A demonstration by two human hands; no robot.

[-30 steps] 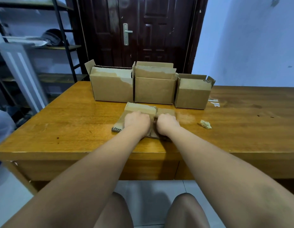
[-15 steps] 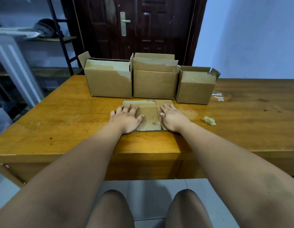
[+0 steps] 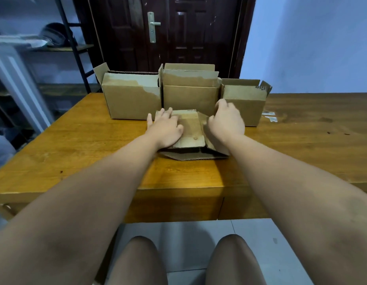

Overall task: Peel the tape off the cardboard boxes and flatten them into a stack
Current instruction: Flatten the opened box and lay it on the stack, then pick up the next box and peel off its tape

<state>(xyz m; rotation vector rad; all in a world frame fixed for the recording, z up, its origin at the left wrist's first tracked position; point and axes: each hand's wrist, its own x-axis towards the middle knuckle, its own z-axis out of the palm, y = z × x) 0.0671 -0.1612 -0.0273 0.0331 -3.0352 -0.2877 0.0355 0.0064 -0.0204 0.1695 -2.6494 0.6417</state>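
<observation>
On the flattened box, the left hand stays spread flat (right hand has lifted, curled).

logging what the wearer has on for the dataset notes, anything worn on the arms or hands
Nothing worn shows. Both forearms are bare from the bottom edge of the frame to the wrists: no sleeves, watch or bracelets. The left hand and right hand are gloveless, and no rings can be made out, though the right hand is motion-blurred. A faint smudge-like mark shows on the right forearm.
</observation>
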